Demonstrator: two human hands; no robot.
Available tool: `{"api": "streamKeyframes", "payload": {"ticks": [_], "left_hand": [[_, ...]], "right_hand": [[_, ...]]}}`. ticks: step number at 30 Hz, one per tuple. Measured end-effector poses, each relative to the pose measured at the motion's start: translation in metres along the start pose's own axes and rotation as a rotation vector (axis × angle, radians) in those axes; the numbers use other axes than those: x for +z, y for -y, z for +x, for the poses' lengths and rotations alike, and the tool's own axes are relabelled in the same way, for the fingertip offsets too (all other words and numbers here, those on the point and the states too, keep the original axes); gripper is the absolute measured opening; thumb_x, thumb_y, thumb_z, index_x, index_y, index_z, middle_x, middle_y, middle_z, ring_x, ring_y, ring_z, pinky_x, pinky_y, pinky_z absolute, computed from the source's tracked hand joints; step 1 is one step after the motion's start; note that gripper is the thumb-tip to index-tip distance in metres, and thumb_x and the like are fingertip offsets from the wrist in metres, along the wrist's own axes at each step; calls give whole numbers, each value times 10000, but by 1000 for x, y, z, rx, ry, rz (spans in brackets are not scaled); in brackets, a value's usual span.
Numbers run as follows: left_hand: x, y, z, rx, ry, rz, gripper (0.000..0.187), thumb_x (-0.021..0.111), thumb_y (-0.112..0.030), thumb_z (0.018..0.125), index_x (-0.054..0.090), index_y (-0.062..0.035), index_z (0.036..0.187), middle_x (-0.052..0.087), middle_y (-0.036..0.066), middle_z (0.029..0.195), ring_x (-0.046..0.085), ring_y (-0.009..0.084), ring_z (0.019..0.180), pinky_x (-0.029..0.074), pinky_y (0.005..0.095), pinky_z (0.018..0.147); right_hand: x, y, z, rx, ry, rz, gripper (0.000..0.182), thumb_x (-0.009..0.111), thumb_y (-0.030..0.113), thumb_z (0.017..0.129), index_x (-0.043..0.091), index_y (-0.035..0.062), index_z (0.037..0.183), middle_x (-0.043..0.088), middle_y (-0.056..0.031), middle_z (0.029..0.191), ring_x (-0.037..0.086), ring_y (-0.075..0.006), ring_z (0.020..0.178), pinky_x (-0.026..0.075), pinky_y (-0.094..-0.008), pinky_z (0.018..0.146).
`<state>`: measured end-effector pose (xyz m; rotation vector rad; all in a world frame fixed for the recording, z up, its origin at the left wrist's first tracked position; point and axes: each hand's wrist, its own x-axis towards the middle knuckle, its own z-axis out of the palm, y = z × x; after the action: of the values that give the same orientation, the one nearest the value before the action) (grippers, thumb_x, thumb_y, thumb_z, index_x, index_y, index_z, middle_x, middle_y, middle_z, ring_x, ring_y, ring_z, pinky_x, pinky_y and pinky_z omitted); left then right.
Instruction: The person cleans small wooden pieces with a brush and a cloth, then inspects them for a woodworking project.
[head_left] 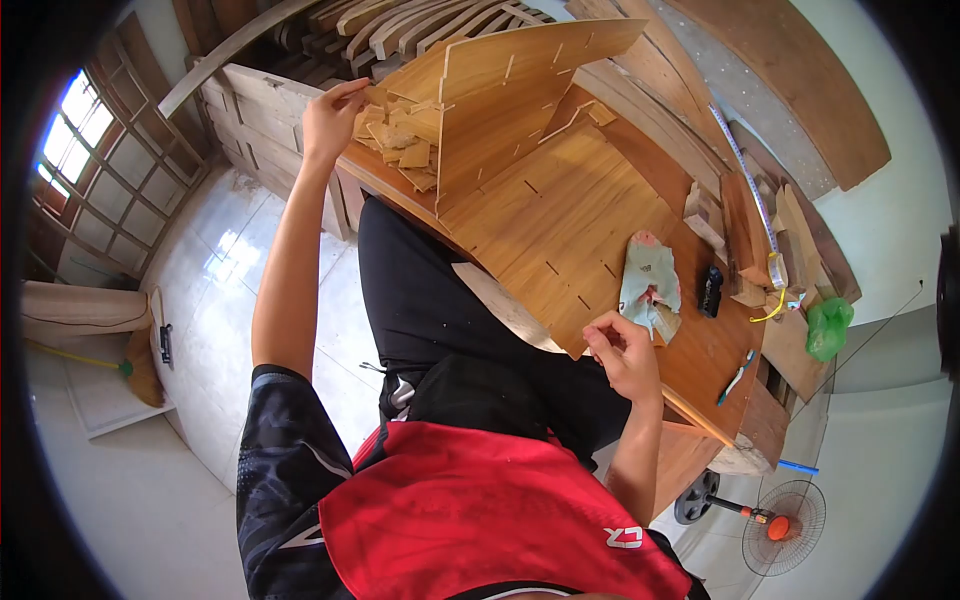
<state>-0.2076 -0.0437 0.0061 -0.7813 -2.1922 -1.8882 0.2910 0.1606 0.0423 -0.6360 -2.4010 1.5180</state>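
My left hand reaches over the table's far left corner, beside a heap of thin wood scraps. Its thumb and fingers close together at the heap's edge; what they hold, if anything, is too small to name. Next to the heap a thin slotted wooden panel stands upright. It meets a flat slotted panel lying on the table. My right hand is at the flat panel's near corner, fingers curled into a pinch. Whatever is in that pinch cannot be made out. A torn, pale plastic packet lies just beyond it.
On the brown table are a black object and a blue-and-white pen-like tool. A tape measure, wood blocks and a green plastic bag line the right side. A fan stands at lower right.
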Motion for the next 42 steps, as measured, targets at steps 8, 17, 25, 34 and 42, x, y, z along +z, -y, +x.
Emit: {"api": "streamKeyframes", "payload": {"ticks": [8,17,25,34,42], "left_hand": [[21,-1,-11,-84,157,-368,268,658,-47,973,694,32,1227,770,128,1111,742,211,985,591,318,848],[52,-11,-29,311,127,408,295,725,-242,922,726,-66,1159,699,151,1297,594,369,1271,452,437,1086],[14,-39,-79,189,86,306,285,712,-249,972,714,-52,1176,675,145,1347,614,338,1268,452,419,1092],[16,-17,-81,115,119,496,561,697,-412,974,605,-49,1392,463,237,1557,414,411,1450,350,480,1189],[24,-3,-63,128,21,459,460,707,-383,965,668,-72,1302,498,221,1531,438,396,1428,338,502,1180]], "right_hand": [[-2,-12,-1,31,22,-25,232,717,213,992,682,-1,910,656,-3,704,602,-58,660,455,-232,603],[-19,13,6,-40,-1,-202,221,729,222,980,689,14,918,650,-7,701,586,-58,646,457,-244,603],[-90,-14,193,-220,-208,-272,288,718,299,972,731,31,1076,749,-78,946,694,-172,878,544,-323,755],[-116,-150,448,-150,-395,-564,562,787,313,932,613,40,1391,750,-170,1145,719,-274,1059,565,-373,887],[-151,-139,464,-75,-187,-420,180,749,42,824,703,-9,990,721,-98,928,681,-216,874,545,-344,788]]}}
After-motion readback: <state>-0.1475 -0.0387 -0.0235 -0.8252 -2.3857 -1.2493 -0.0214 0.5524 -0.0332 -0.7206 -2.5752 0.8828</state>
